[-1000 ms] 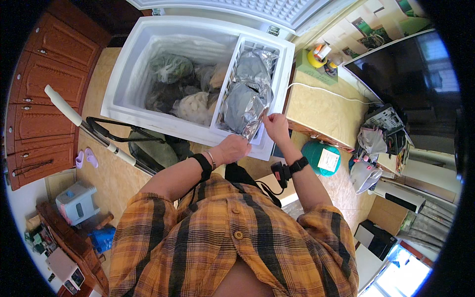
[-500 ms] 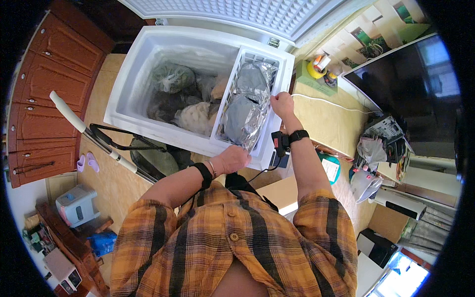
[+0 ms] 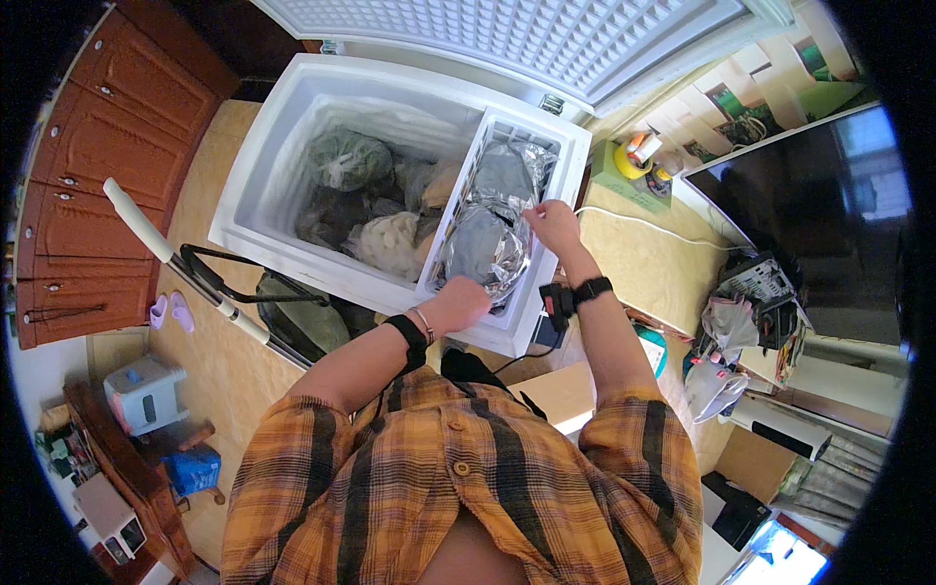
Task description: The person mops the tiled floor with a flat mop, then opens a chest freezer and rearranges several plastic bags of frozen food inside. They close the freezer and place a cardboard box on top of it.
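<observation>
A white basket (image 3: 441,255) hangs in the right end of an open chest freezer (image 3: 322,283). In it lies crinkled silver foil packaging (image 3: 478,234) with two rounded grey bulges. My left hand (image 3: 458,306) is closed at the near edge of the foil, its fingertips partly hidden. At the right side of the same foil, my right hand (image 3: 556,230) pinches the edge between thumb and fingers. Bagged food fills the freezer's deeper left part: a green bundle (image 3: 351,161) and a pale bag (image 3: 386,240).
The freezer lid (image 3: 526,44) stands raised at the back. On the right, a wooden-topped cabinet (image 3: 634,249) holds a green box (image 3: 629,175) and a white cable beside a large dark screen (image 3: 809,214). A folded pole-framed item (image 3: 200,278) leans at the left front of the freezer.
Both hands have moved slightly relative to the basket, the right one inward over it from its rim. The foil's right edge looks drawn in. The view has shifted a little.
</observation>
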A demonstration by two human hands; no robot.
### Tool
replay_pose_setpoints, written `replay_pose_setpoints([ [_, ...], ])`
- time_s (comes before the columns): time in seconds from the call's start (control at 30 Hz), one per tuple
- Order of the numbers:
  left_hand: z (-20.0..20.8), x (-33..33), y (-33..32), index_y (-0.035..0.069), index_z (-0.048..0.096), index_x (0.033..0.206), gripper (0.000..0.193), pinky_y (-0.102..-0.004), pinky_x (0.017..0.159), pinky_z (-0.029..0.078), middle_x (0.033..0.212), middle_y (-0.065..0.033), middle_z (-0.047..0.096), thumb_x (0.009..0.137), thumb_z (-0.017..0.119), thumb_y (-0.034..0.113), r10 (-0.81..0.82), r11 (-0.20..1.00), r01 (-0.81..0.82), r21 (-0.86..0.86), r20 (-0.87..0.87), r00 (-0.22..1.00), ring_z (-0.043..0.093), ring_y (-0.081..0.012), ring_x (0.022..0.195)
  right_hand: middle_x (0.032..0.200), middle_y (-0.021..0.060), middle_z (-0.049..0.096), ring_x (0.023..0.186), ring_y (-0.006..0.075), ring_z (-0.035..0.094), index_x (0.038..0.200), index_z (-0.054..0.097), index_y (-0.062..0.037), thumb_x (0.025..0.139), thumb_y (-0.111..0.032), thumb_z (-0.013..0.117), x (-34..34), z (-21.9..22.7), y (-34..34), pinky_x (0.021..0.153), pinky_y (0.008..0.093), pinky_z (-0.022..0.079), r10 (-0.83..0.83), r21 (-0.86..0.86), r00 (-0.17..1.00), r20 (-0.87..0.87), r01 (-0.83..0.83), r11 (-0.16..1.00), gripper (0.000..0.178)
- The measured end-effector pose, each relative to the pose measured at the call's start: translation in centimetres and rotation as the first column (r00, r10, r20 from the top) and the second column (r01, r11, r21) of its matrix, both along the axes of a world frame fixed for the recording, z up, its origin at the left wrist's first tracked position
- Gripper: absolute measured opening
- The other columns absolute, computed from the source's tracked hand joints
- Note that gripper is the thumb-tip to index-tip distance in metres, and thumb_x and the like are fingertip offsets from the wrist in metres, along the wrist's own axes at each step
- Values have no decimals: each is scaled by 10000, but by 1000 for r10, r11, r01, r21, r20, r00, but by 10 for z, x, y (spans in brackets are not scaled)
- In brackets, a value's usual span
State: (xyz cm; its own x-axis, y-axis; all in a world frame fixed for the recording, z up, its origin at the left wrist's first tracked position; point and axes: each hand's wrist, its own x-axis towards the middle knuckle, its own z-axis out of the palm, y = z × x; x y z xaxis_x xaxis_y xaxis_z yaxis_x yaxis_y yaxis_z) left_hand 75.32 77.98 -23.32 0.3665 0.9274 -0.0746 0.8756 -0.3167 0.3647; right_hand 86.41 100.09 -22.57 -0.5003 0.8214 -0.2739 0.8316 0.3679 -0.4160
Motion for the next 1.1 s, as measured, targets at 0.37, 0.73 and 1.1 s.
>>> replay_pose_setpoints([
  [0.37,-25,-4,19,81,659,677,84,-440,592,505,699,-129,653,717,592,110,106,989,-110,-102,-43,993,657,-324,693,818,155,662,796,357,646,1075,535,-37,715,-302,739,24,11,-58,679,450,505,419,10,892,169,-427,904,491],
  [0.73,19,-37,-18,73,565,789,169,-468,652,481,748,-129,623,773,642,222,329,939,-313,-143,112,938,613,-362,733,757,141,672,770,306,672,750,712,-67,714,-228,691,-5,-6,-50,668,404,536,652,175,651,389,-747,641,166],
  [1.1,159,-156,-174,26,578,1075,461,-486,1028,326,1197,-153,524,651,734,118,876,302,-706,641,106,471,404,-383,1225,828,144,658,703,317,642,965,657,-43,812,-287,702,-34,235,-33,636,395,506,511,677,835,-203,-257,690,292],
])
